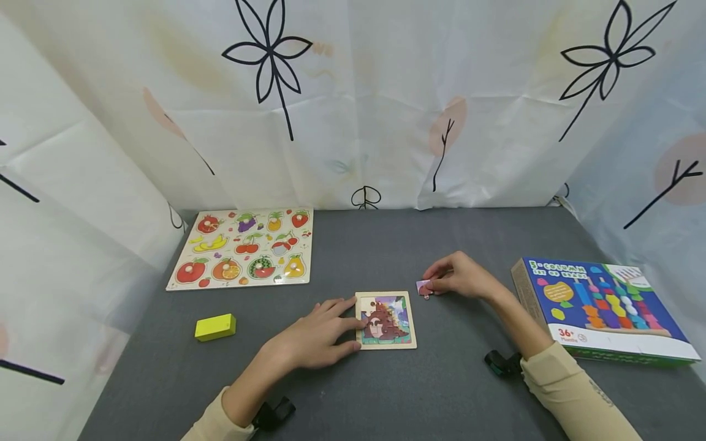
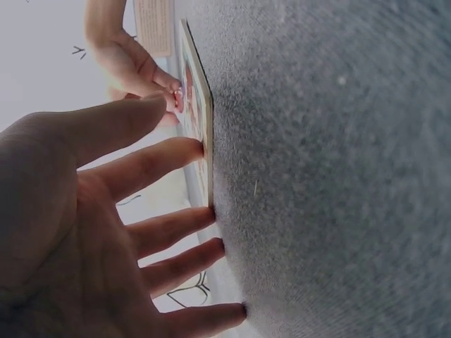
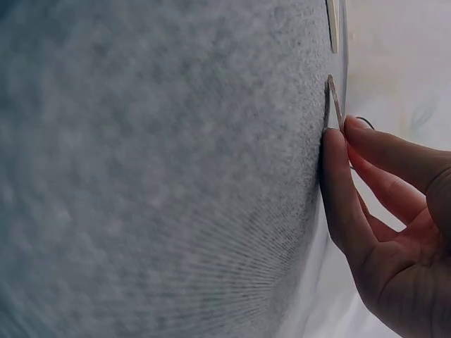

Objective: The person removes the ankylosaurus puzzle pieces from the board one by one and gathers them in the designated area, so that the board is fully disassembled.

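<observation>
Left hand: the grip (image 1: 315,337) is spread wide and holds nothing; its fingertips touch the puzzle tray (image 1: 388,346) along the left edge, likely to steady it.
Right hand: the grip (image 1: 460,277) is narrowed to a pinch on the puzzle piece (image 1: 423,288), perhaps at its edge to keep the picture visible.
Puzzle piece: just right of the tray; contact with the worktop (image 1: 353,398) cannot be told.
Puzzle tray: flat between both hands, within easy reach, a pale gap at upper left.
</observation>
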Demonstrator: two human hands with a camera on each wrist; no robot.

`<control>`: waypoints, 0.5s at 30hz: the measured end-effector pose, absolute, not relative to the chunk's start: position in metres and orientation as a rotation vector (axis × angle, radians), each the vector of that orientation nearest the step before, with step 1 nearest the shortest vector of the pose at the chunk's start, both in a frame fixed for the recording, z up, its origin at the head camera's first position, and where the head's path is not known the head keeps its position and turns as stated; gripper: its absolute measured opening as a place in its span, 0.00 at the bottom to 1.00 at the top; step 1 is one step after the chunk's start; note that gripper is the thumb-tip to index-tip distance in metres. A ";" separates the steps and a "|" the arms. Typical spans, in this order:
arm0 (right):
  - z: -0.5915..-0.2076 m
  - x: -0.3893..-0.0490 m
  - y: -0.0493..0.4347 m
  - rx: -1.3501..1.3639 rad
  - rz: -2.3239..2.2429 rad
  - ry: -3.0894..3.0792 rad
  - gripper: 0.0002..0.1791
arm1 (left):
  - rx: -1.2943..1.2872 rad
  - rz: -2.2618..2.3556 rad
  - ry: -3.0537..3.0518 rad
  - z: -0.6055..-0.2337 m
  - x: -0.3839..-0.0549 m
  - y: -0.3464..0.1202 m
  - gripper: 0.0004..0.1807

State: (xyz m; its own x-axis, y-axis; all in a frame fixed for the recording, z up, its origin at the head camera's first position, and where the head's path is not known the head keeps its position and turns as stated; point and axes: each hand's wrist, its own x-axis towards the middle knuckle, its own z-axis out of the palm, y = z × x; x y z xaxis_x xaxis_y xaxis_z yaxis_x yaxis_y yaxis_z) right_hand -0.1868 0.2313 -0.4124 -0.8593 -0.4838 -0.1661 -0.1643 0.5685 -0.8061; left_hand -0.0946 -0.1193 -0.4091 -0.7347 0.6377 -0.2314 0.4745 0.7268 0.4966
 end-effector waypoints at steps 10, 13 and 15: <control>-0.410 -0.186 0.236 -0.492 -1.247 2.386 0.12 | 0.861 0.576 2.640 -0.412 -0.092 -0.113 0.21; -0.410 -0.184 0.234 -0.501 -1.302 2.327 0.13 | 0.861 0.553 2.664 -0.410 -0.089 -0.110 0.22; -0.410 -0.183 0.231 -0.519 -1.326 2.294 0.13 | 0.865 0.542 2.673 -0.408 -0.087 -0.109 0.24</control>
